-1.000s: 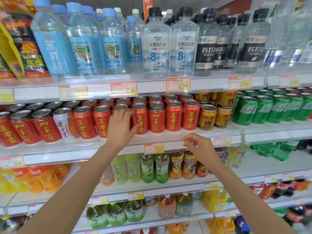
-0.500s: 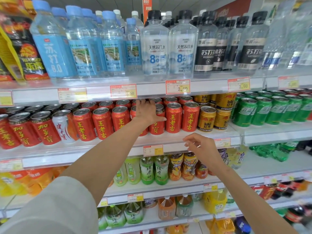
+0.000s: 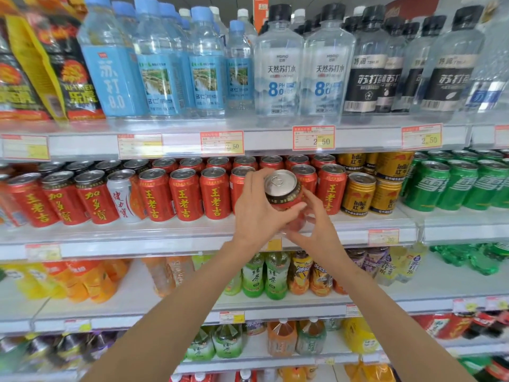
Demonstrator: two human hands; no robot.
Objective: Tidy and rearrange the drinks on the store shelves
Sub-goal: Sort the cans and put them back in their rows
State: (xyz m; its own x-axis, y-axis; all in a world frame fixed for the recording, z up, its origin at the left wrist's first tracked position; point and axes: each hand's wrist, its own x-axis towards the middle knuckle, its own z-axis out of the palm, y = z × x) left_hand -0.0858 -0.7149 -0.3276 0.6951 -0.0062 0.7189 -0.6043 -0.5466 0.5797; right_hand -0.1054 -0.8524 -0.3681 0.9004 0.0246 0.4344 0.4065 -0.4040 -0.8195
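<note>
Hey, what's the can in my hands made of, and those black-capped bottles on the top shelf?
The can looks like metal, likely aluminium: bare silvery lid with a pull tab, glossy red printed wall. The black-capped bottles seem clear plastic: see-through walls and moulded shoulders, though glass can't be ruled out. Their caps look matte, probably plastic.

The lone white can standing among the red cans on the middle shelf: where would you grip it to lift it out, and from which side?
Probably the upper wall of the white can, just under its rim, coming from the front. It stands upright in the front row with red cans crowding its sides, so only its front and top look open to fingers.
</note>
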